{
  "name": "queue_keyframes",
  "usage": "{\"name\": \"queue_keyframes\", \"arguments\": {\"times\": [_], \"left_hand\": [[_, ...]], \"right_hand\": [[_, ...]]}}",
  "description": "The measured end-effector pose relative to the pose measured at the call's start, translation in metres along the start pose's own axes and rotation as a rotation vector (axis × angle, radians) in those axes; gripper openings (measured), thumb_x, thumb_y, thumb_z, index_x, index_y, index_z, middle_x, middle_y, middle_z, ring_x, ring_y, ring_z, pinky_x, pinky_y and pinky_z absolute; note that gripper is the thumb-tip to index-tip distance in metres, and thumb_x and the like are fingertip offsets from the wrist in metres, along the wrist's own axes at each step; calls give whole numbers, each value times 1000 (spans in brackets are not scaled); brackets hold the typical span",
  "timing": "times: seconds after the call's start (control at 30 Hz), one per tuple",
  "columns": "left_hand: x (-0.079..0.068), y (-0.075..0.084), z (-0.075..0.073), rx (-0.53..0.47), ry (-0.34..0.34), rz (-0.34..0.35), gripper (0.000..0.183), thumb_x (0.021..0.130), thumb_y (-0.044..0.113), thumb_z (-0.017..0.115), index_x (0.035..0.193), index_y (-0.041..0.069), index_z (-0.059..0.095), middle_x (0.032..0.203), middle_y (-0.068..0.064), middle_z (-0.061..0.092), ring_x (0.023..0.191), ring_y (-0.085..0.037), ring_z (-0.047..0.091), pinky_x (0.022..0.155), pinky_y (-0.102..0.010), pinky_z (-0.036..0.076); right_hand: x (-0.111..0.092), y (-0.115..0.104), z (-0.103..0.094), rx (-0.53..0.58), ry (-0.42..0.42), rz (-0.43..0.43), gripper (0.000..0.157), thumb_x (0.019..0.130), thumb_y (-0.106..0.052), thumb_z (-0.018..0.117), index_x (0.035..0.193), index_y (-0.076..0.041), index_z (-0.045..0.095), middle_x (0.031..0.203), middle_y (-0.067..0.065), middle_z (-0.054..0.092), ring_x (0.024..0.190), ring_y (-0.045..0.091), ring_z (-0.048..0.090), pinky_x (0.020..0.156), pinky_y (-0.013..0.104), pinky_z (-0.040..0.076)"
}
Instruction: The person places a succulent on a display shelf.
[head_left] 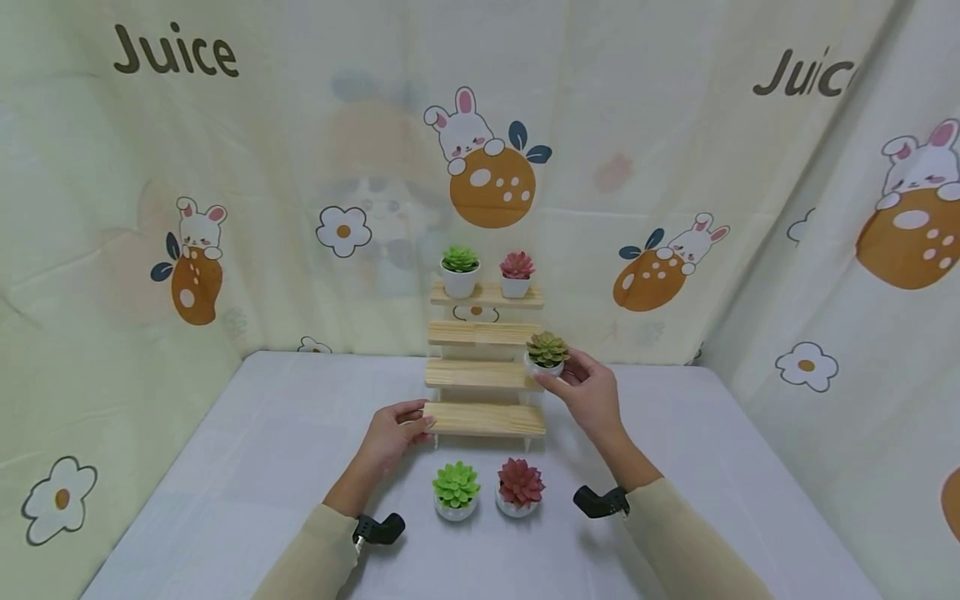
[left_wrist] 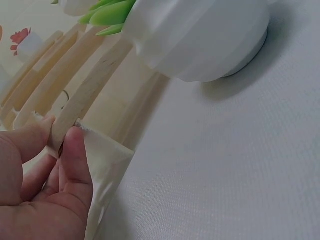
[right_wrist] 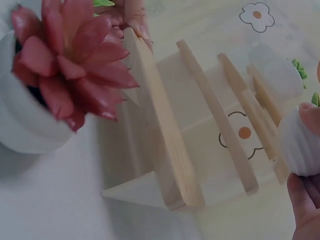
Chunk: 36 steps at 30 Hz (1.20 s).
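Observation:
A four-step wooden display stand [head_left: 483,419] stands on the table against the curtain. At the left end of its lowest board, my left hand [head_left: 392,435] pinches the wood between thumb and fingers, seen closely in the left wrist view. My right hand [head_left: 592,398] grips a potted succulent [head_left: 547,350] with olive-green leaves by its round white pot [right_wrist: 300,142]. That plant is held up at the stand's right side, overlapping the ends of the middle boards in the head view. On the top board sit a green succulent [head_left: 460,271] and a pink succulent [head_left: 517,274] in white pots.
In front of the stand, a bright green succulent [head_left: 456,490] and a dark red succulent [head_left: 519,487] in white pots stand side by side on the white-covered table [head_left: 247,467], between my forearms. A printed curtain [head_left: 300,150] surrounds the back and sides.

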<state>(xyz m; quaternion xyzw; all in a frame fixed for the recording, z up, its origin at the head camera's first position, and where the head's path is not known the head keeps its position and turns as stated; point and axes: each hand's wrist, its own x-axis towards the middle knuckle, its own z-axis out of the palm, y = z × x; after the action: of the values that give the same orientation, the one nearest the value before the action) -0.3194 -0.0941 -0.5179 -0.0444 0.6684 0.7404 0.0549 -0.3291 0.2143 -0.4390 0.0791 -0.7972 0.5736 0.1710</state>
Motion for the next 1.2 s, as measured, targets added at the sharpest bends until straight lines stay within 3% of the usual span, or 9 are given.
{"name": "queue_keyframes", "arguments": {"times": [0.47, 0.87, 1.2], "left_hand": [[-2, -1, 1, 1, -9, 6, 41, 83, 3, 69, 122, 0, 59, 104, -15, 59, 81, -17, 65, 73, -30, 61], [-1, 1, 0, -6, -16, 12, 43, 84, 2, 68, 125, -2, 56, 105, -15, 58, 81, -16, 64, 75, -31, 61], [-1, -1, 0, 3, -13, 12, 41, 83, 2, 68, 123, 0, 58, 104, -15, 58, 82, -17, 65, 74, -31, 61]], "right_hand": [[21, -27, 24, 68, -119, -35, 59, 70, -34, 82, 121, -12, 62, 114, 10, 66, 104, 20, 64, 84, 19, 56], [47, -36, 51, 59, -176, -46, 60, 68, -38, 83, 120, -16, 63, 111, 8, 67, 101, 18, 65, 84, 26, 57], [58, -43, 74, 47, -224, -73, 51, 72, -34, 81, 116, -14, 66, 109, 9, 68, 96, 17, 67, 81, 28, 59]]}}
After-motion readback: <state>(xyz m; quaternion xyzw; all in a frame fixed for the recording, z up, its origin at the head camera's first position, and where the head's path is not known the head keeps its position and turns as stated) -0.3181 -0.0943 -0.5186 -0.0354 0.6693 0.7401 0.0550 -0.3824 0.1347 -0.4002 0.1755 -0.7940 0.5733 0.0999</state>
